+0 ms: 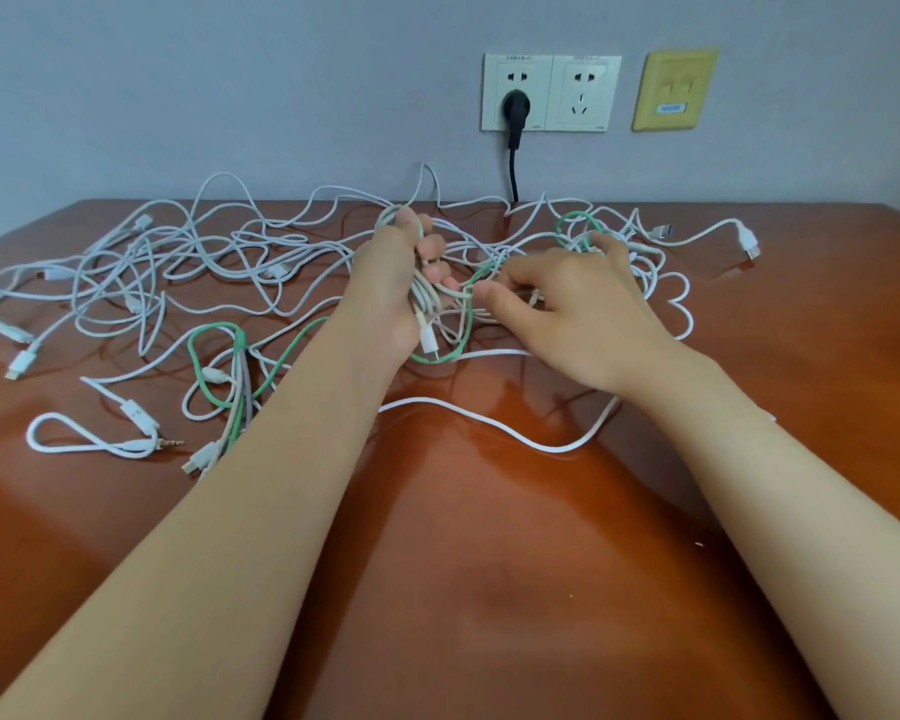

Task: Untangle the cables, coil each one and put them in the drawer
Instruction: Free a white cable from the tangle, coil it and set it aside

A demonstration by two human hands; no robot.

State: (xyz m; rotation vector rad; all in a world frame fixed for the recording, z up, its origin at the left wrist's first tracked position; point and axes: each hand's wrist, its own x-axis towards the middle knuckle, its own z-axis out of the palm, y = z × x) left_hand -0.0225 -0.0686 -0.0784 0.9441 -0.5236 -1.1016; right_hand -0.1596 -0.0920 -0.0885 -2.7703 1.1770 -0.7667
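White cables (141, 272) sprawl across the left of the wooden desk (489, 589), a green cable (214, 366) looping through them toward the centre, where the left hand (396, 288) curls its fingers round an upright bunch of white strands (426, 304), 1 plug (429, 345) dangling below. Just to its right, the right hand (578, 314) pinches thumb to forefinger on a strand, seemingly the green one, beside a further knot (619, 252). The snarl runs side to side near the wall, both hands at its middle, with bare desk nearer the person to draw lines free; no drawer shows.
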